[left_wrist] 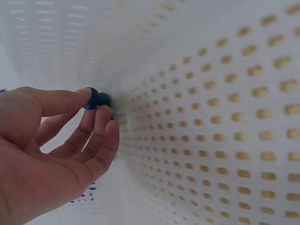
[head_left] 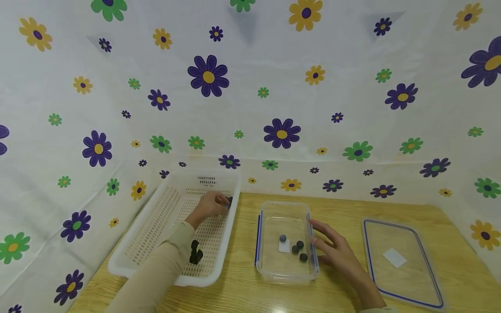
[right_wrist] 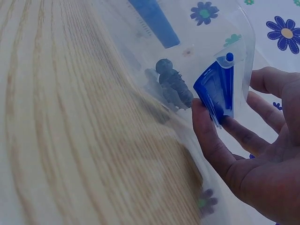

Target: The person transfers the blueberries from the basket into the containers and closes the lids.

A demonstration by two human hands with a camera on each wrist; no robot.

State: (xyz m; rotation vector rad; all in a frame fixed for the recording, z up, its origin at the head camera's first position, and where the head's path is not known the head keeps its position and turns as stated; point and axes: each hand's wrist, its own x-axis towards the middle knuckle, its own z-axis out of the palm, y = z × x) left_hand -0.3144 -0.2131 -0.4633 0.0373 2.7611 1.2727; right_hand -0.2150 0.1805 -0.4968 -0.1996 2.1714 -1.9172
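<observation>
1. Left hand [head_left: 209, 204] is inside the white basket [head_left: 133, 252], near its far right corner, pinching a small dark ball [left_wrist: 96, 98] w/ thumb and fingertips [left_wrist: 101, 119] curled round it.
2. The ball looks light, hard and smooth – prob. slippery, so a fingertip pinch across its middle suits it; no need for a full grasp.
3. In the left wrist view the ball sits at the very tips, thumb on top, fingers under, just beside the basket wall – touching it or not, can't tell, view is blurred.
4. Right hand [head_left: 332, 248] rests against the right side of the clear box [head_left: 287, 271], fingers straight and relaxed, thumb by the blue clip [right_wrist: 216, 89]; it grips nothing.
5. The box holds four more dark balls [head_left: 299, 244], close together near its right side.
6. The lid [head_left: 403, 295] lies flat on the table [head_left: 242, 291], well apart to the right.
7. A black item [head_left: 195, 252] lies on the basket floor by the left sleeve.
</observation>
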